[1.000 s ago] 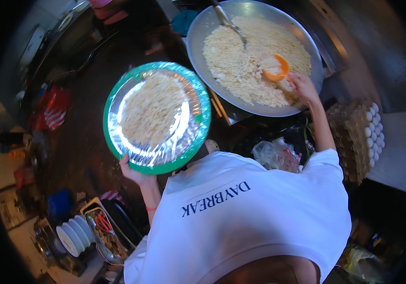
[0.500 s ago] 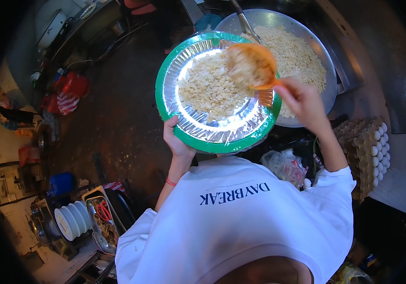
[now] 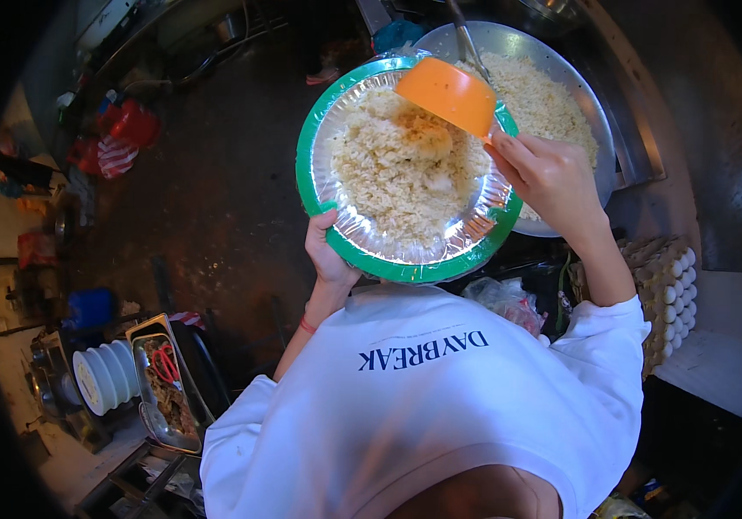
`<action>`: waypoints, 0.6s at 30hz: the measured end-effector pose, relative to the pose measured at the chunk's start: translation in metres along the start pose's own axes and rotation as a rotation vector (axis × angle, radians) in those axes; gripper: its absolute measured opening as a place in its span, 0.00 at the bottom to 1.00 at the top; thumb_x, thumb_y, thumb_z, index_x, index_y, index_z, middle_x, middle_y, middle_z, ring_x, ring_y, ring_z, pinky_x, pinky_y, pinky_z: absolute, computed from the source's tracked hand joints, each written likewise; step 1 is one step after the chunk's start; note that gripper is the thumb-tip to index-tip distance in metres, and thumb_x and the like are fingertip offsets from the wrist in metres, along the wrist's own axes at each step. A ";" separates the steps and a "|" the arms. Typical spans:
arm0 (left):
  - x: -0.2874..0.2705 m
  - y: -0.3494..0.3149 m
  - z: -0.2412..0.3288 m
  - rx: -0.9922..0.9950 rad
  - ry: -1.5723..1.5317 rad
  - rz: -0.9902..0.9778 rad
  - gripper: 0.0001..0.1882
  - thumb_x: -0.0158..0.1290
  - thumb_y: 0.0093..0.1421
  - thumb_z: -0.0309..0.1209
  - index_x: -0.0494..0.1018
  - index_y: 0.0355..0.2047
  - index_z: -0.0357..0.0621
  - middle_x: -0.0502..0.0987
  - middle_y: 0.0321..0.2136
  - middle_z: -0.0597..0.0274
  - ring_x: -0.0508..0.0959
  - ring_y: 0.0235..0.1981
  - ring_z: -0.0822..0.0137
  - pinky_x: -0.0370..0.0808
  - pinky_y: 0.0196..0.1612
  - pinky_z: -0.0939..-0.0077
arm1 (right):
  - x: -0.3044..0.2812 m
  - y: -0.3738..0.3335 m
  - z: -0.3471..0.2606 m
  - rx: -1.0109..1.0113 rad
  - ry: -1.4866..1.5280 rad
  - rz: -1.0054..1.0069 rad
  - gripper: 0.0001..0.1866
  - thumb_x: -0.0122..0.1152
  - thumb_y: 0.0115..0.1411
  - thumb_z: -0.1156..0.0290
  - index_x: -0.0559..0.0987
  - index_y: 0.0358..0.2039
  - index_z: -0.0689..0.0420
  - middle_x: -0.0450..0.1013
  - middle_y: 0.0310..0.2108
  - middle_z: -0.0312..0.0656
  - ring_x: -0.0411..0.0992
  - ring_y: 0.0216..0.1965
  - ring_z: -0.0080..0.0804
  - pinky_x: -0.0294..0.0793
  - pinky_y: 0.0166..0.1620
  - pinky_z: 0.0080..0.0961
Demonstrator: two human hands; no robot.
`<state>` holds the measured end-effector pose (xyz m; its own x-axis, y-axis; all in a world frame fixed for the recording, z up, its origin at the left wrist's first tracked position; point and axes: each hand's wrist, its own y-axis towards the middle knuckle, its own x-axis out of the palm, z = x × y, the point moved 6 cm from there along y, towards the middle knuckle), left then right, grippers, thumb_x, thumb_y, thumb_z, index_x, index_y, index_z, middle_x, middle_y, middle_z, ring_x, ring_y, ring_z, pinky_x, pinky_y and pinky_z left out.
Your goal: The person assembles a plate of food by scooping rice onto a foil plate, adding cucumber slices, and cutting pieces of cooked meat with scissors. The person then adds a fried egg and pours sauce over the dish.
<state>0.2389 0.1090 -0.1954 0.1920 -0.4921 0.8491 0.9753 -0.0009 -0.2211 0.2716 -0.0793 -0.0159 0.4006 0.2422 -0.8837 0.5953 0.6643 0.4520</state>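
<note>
My left hand (image 3: 329,251) grips the lower left rim of a round green-edged plate (image 3: 320,179) with a shiny silver lining. A heap of cooked rice (image 3: 405,186) covers the middle of that plate. Above its far right part, my right hand (image 3: 552,173) is closed on the handle of an orange scoop (image 3: 449,93). The scoop is tipped over, its outside turned up, so I cannot see what is left inside. Behind the plate stands a wide metal pan (image 3: 598,121) of rice (image 3: 539,102), with a long-handled metal utensil (image 3: 466,39) leaning in it.
Stacked egg trays (image 3: 669,298) with white eggs stand at my right, beside a clear plastic bag (image 3: 509,301). To the left are a metal tray (image 3: 137,333) holding food and red-handled tongs, a stack of white round containers (image 3: 107,378), and a dark floor (image 3: 206,190).
My right hand has turned the orange scoop over above the plate. The rice heap on the plate has grown and spread. The view has shifted slightly.
</note>
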 end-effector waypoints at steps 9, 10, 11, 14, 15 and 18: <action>-0.017 -0.005 -0.004 -0.037 -0.076 0.037 0.25 0.40 0.50 0.37 0.61 0.47 0.36 0.69 0.42 0.52 0.70 0.42 0.58 0.65 0.47 0.65 | 0.002 -0.018 -0.041 -0.111 0.148 -0.174 0.08 0.55 0.45 0.71 0.71 0.28 0.57 0.64 0.14 0.34 0.68 0.16 0.27 0.65 0.18 0.23; -0.012 -0.009 -0.001 -0.025 -0.034 0.032 0.25 0.41 0.50 0.37 0.60 0.47 0.36 0.68 0.42 0.51 0.69 0.43 0.58 0.65 0.48 0.64 | -0.002 -0.021 -0.040 -0.109 0.161 -0.183 0.08 0.55 0.45 0.71 0.71 0.28 0.57 0.64 0.14 0.34 0.68 0.17 0.27 0.66 0.18 0.23; -0.008 -0.013 0.003 -0.005 0.004 0.031 0.26 0.41 0.50 0.37 0.60 0.47 0.36 0.68 0.43 0.51 0.69 0.43 0.57 0.64 0.48 0.64 | -0.007 -0.021 -0.039 -0.117 0.176 -0.193 0.09 0.55 0.45 0.71 0.71 0.28 0.58 0.64 0.14 0.34 0.68 0.17 0.28 0.66 0.18 0.23; -0.019 -0.016 0.001 0.017 -0.053 0.056 0.27 0.41 0.49 0.37 0.58 0.49 0.36 0.66 0.45 0.50 0.67 0.46 0.56 0.62 0.50 0.63 | -0.022 -0.027 -0.032 -0.054 0.104 -0.161 0.08 0.58 0.44 0.71 0.71 0.27 0.56 0.63 0.13 0.34 0.67 0.15 0.28 0.64 0.17 0.24; -0.020 -0.016 0.000 0.010 -0.059 0.061 0.28 0.41 0.49 0.37 0.58 0.49 0.36 0.66 0.46 0.50 0.67 0.46 0.55 0.62 0.50 0.63 | -0.025 -0.030 -0.030 -0.033 0.077 -0.169 0.08 0.58 0.44 0.71 0.71 0.26 0.55 0.63 0.13 0.34 0.67 0.15 0.28 0.64 0.16 0.23; -0.020 -0.013 0.000 0.019 -0.095 0.030 0.29 0.41 0.49 0.37 0.57 0.50 0.35 0.65 0.47 0.50 0.66 0.47 0.55 0.61 0.52 0.63 | -0.023 -0.040 -0.026 -0.013 0.093 -0.137 0.07 0.60 0.44 0.71 0.72 0.25 0.53 0.63 0.13 0.35 0.65 0.13 0.28 0.62 0.16 0.24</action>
<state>0.2228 0.1189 -0.2096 0.2295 -0.4067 0.8843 0.9707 0.0298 -0.2383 0.2202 -0.0930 -0.0174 0.2499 0.2131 -0.9445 0.6303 0.7047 0.3258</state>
